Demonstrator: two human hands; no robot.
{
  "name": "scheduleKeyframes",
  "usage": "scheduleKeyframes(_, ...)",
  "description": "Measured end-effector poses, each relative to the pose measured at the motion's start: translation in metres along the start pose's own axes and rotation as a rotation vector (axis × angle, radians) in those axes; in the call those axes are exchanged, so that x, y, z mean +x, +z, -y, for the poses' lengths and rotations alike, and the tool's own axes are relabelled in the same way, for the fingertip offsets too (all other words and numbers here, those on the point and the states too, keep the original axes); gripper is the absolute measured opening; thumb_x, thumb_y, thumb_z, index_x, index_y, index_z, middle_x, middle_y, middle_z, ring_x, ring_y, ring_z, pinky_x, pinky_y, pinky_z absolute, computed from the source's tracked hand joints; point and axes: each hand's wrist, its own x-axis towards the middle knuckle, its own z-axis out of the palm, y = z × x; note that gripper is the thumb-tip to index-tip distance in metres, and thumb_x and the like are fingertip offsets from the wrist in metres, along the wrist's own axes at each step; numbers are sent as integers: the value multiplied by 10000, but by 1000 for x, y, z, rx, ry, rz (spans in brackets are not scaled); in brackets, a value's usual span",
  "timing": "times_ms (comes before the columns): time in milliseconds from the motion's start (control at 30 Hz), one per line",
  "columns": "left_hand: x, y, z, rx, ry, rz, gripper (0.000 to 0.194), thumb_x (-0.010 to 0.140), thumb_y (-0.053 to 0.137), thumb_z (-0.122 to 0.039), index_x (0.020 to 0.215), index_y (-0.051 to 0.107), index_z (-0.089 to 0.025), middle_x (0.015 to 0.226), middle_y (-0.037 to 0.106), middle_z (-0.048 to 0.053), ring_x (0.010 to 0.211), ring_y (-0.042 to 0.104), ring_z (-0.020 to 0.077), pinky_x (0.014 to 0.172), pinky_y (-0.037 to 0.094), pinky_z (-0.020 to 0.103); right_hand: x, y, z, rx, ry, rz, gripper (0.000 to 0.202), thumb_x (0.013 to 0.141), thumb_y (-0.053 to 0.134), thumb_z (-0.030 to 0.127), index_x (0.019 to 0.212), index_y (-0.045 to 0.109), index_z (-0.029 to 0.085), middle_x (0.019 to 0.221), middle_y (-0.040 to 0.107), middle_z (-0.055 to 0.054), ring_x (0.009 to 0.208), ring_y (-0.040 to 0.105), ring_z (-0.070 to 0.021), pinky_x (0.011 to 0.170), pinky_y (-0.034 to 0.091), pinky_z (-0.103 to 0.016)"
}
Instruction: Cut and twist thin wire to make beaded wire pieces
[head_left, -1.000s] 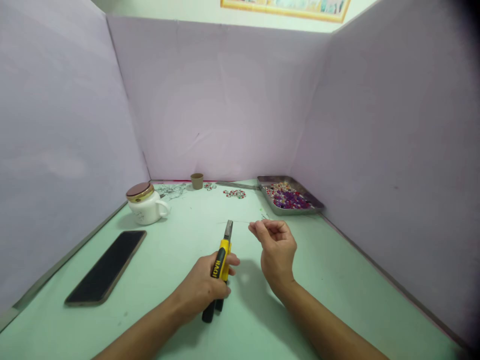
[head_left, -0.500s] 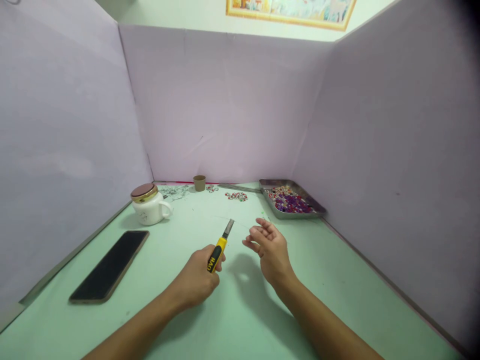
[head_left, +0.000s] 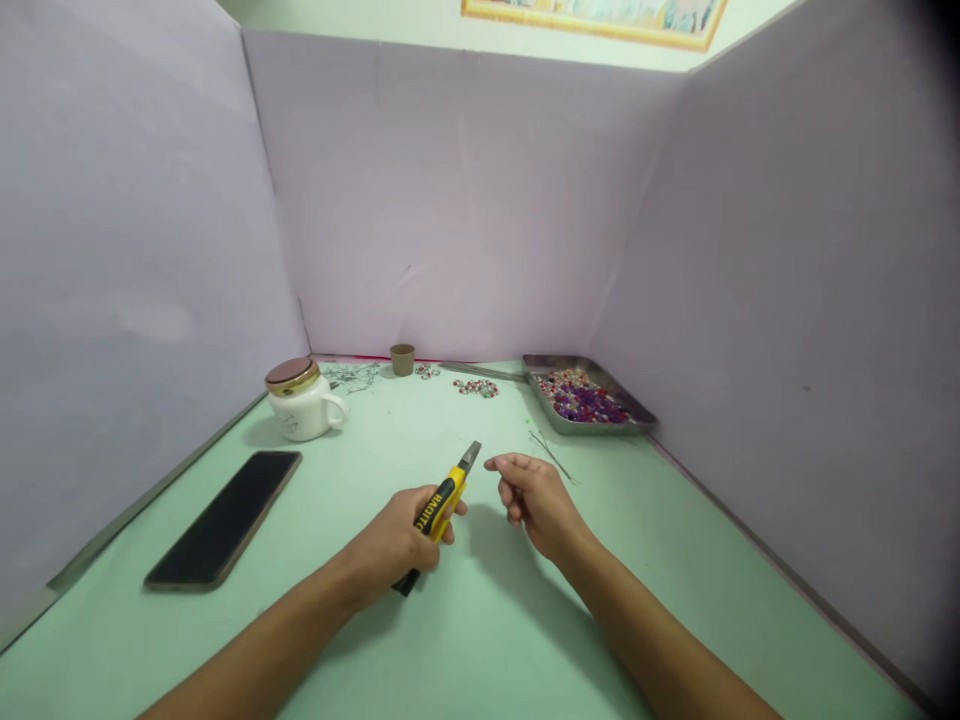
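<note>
My left hand [head_left: 397,545] is wrapped round a pair of pliers [head_left: 439,510] with yellow and black handles. Their metal jaws point up and away, just left of my right fingertips. My right hand [head_left: 532,495] is closed in a pinch, thumb against forefinger, a little above the table. A thin wire ran to these fingers a moment ago; now it is too fine to make out clearly. Short pieces of wire [head_left: 553,458] lie on the table beyond my right hand.
A steel tray [head_left: 600,428] of coloured beads stands at the back right. Beaded pieces [head_left: 476,387], a small brown cup [head_left: 403,360] and loose wires [head_left: 352,377] lie at the back. A lidded white mug [head_left: 304,412] and a phone [head_left: 225,520] are left. Pale panels enclose the table.
My right fingers have curled into a tighter pinch, and the wire between the hands hardly shows now. The pliers have turned in my left hand and shifted slightly right, showing more of the handles.
</note>
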Motion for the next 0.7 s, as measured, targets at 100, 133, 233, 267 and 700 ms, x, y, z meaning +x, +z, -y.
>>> scheduleKeyframes(100, 3, 2, 7, 25, -12, -16, 475, 440, 402, -29, 883, 502, -169, 820, 508, 11, 638, 487, 121, 529, 327, 230, 1, 3, -7, -57, -11, 22, 203, 659, 540, 326, 713, 568, 132, 333, 431, 78, 250, 289, -39, 268, 209, -156)
scheduleKeyframes(133, 4, 2, 8, 53, -6, -20, 454, 439, 403, -29, 860, 502, -167, 829, 508, 12, 648, 489, 123, 532, 330, 230, 1, 3, -9, -62, -6, 28, 200, 659, 537, 328, 706, 563, 135, 324, 419, 83, 243, 280, -39, 266, 199, -158)
scheduleKeyframes(233, 5, 3, 10, 159, 26, -30, 397, 449, 396, -29, 807, 490, -170, 812, 504, 4, 616, 471, 112, 493, 317, 221, 2, 4, -12, -34, 24, 42, 190, 656, 535, 327, 703, 550, 144, 307, 382, 97, 232, 242, -35, 261, 161, -159)
scheduleKeyframes(267, 5, 3, 11, 189, 36, -36, 389, 451, 394, -27, 799, 488, -173, 791, 499, -3, 600, 460, 106, 482, 312, 217, 2, 4, -13, -17, 28, 44, 187, 655, 536, 324, 705, 546, 145, 304, 368, 102, 234, 224, -32, 263, 147, -157)
scheduleKeyframes(700, -6, -17, -12, 216, -5, -41, 301, 478, 390, -57, 749, 442, -179, 731, 440, -13, 597, 397, 107, 497, 307, 228, 4, -1, -12, 56, 35, 41, 168, 672, 528, 296, 733, 537, 139, 324, 324, 110, 282, 171, -20, 295, 117, -158)
